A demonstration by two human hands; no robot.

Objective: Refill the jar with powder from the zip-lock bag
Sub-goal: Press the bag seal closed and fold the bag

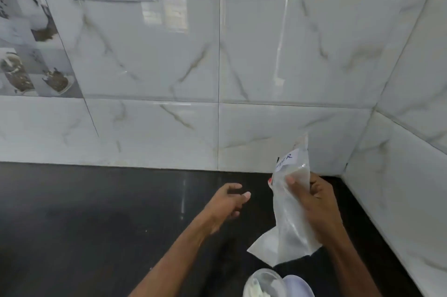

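Note:
My right hand [316,202] grips a clear zip-lock bag [289,214] with a white handwritten label near its top, holding it upright above the black counter. The bag looks nearly see-through, with pale powder low inside. My left hand [231,200] hovers to the left of the bag with relaxed, slightly curled fingers and holds nothing. An open glass jar [262,283] stands at the bottom edge of the view, below the bag, with some white powder inside. A pale lid [300,284] lies right beside the jar.
The black counter [96,219] stretches to the left and ends at a white marble-tiled wall behind and on the right. A picture tile and a taped paper sheet are on the wall at upper left.

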